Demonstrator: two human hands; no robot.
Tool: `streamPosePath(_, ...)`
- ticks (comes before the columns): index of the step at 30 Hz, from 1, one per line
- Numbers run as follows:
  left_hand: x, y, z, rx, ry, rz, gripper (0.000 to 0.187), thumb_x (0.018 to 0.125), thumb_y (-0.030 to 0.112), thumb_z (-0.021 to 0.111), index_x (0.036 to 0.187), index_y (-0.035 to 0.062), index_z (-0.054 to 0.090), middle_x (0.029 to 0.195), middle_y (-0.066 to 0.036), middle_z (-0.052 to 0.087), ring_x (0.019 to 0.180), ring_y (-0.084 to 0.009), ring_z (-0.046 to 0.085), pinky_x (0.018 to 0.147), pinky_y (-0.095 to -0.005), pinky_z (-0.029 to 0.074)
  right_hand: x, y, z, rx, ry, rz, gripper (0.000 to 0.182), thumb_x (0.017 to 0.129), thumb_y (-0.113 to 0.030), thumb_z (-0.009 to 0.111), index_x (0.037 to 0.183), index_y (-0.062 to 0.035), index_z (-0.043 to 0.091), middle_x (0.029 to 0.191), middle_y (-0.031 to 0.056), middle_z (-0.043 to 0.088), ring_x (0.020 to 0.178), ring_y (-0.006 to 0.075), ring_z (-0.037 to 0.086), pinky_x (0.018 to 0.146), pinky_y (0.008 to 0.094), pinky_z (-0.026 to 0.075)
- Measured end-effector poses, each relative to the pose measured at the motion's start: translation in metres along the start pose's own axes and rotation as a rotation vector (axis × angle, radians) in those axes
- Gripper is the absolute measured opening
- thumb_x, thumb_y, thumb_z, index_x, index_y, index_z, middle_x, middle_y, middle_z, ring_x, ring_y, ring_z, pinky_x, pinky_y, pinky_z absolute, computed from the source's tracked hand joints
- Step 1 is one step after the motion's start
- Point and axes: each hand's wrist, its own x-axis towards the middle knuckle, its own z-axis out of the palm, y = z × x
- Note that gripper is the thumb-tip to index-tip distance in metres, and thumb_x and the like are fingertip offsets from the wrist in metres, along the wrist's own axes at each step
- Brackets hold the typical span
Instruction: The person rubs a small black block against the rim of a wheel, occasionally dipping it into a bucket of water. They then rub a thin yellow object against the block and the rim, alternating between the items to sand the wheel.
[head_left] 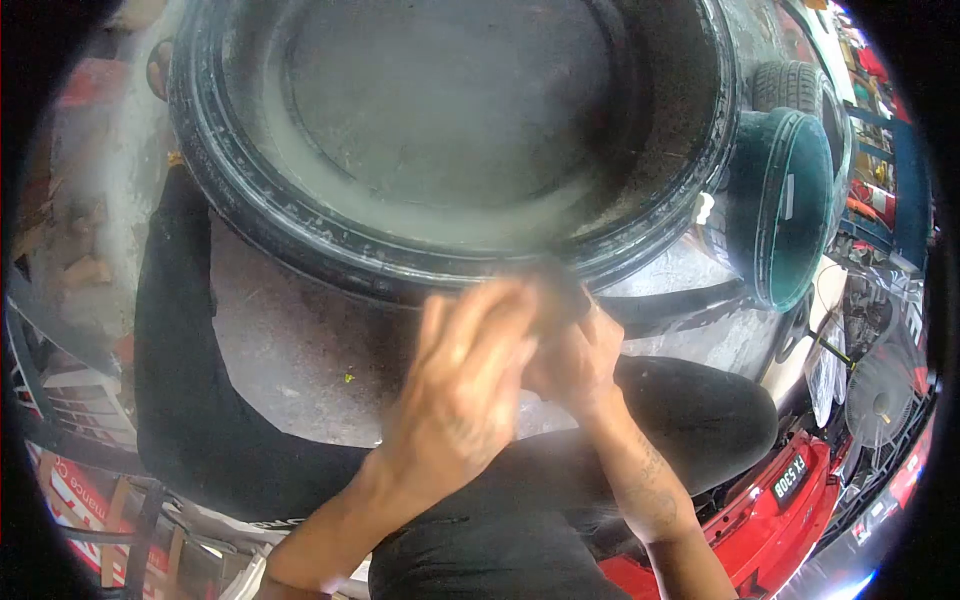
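Dark object (560, 293) in curled right hand (588, 352)

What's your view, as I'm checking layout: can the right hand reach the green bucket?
Probably yes: the right hand has a seemingly open way to the green bucket, but appears occupied with a blurred dark object.

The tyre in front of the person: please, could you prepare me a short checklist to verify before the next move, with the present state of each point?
1. Tyre opening faces the camera: ok.
2. Left hand and right hand both in view: ok.
3. Hands gloved: not ok, both are bare.
4. Dark thing at the hands identified: cannot tell, it is blurred.
5. Green bucket outside the tyre's opening: ok, it stands beside the tyre.
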Motion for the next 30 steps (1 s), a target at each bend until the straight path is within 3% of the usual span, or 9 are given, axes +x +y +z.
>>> streamPosePath(2,0.029,-0.014,0.014,0.065,0.066,0.105,0.031,0.101,0.004,0.066,0.129,-0.008,0.071,0.128,-0.024,0.068,0.112,-0.0419,0.064,0.102,-0.0477,0.048,-0.004,-0.005,-0.007,-0.028,-0.064,0.014,0.068,0.064,-0.021,0.086,0.126,0.0019,0.068,0.113,0.0184,0.07,0.087,0.035,0.073,0.071,0.0427,0.059)
streamPosePath(8,0.001,0.007,0.008,0.015,0.086,0.015,0.027,0.103,0.006,0.065,0.123,-0.0094,0.073,0.125,-0.022,0.071,0.112,-0.0406,0.067,0.099,-0.0465,0.052,0.0,0.001,0.001,-0.001,-0.081,0.015,0.065,0.063,-0.016,0.08,0.124,0.0036,0.068,0.118,0.0211,0.07,0.091,0.0372,0.074,0.075,0.0428,0.061)
streamPosePath(10,0.022,0.001,0.021,0.093,0.146,0.084,0.026,0.103,0.005,0.065,0.124,-0.0087,0.073,0.124,-0.022,0.071,0.115,-0.0384,0.067,0.1,-0.0443,0.053,-0.008,0.004,0.001,0.032,0.005,-0.083,0.065,0.064,-0.016,0.08,0.124,0.0045,0.068,0.121,0.0238,0.07,0.096,0.0391,0.074,0.078,0.0448,0.062)
streamPosePath(12,0.051,-0.01,0.026,0.145,0.158,0.114,0.027,0.103,0.006,0.066,0.125,-0.0076,0.073,0.126,-0.022,0.071,0.112,-0.0346,0.07,0.096,-0.0406,0.055,-0.006,-0.005,-0.008,0.03,-0.041,-0.014,0.065,0.065,-0.016,0.082,0.124,0.0049,0.067,0.125,0.0257,0.07,0.104,0.0409,0.074,0.083,0.0464,0.062)
streamPosePath(17,0.036,-0.011,-0.012,-0.026,0.248,-0.058,0.035,0.107,0.017,0.069,0.133,-0.0063,0.071,0.126,-0.018,0.071,0.105,-0.0241,0.072,0.091,-0.034,0.055,-0.005,-0.004,-0.006,0.033,-0.05,-0.03,0.061,0.069,-0.012,0.083,0.125,0.004,0.067,0.133,0.0258,0.069,0.112,0.0412,0.074,0.091,0.0465,0.061)
streamPosePath(21,-0.013,-0.005,-0.01,-0.018,0.167,-0.07,0.032,0.108,0.014,0.067,0.133,-0.0061,0.072,0.127,-0.019,0.072,0.12,-0.0293,0.071,0.104,-0.0389,0.055,-0.009,0.001,0.003,-0.005,-0.034,-0.033,0.061,0.072,-0.014,0.082,0.128,0.0032,0.066,0.132,0.0249,0.069,0.106,0.0416,0.074,0.087,0.0465,0.062)
streamPosePath(25,0.029,-0.004,0.028,0.118,0.206,0.132,0.028,0.101,0.002,0.067,0.127,-0.0075,0.074,0.124,-0.023,0.071,0.114,-0.0398,0.068,0.1,-0.0446,0.054,-0.008,-0.001,-0.001,0.014,-0.08,-0.018,0.057,0.071,-0.016,0.08,0.123,0.0023,0.067,0.126,0.0242,0.07,0.1,0.0405,0.074,0.08,0.045,0.062)
streamPosePath(29,-0.013,0.012,0.013,0.073,0.149,0.075,0.029,0.099,-0.001,0.069,0.127,-0.0077,0.074,0.124,-0.022,0.072,0.113,-0.0385,0.068,0.1,-0.0434,0.055,-0.001,-0.006,-0.002,0.02,-0.016,-0.027,0.055,0.069,-0.014,0.078,0.12,0.0033,0.071,0.125,0.0249,0.071,0.096,0.0383,0.075,0.076,0.0449,0.062)
streamPosePath(30,-0.013,0.014,0.013,0.053,0.147,0.044,0.029,0.1,0.0,0.068,0.127,-0.0077,0.074,0.125,-0.022,0.072,0.11,-0.0397,0.068,0.1,-0.0441,0.054,0.0,-0.001,0.002,0.04,0.021,-0.073,0.061,0.07,-0.016,0.078,0.127,0.0033,0.069,0.129,0.0247,0.07,0.098,0.0391,0.075,0.078,0.0446,0.062)
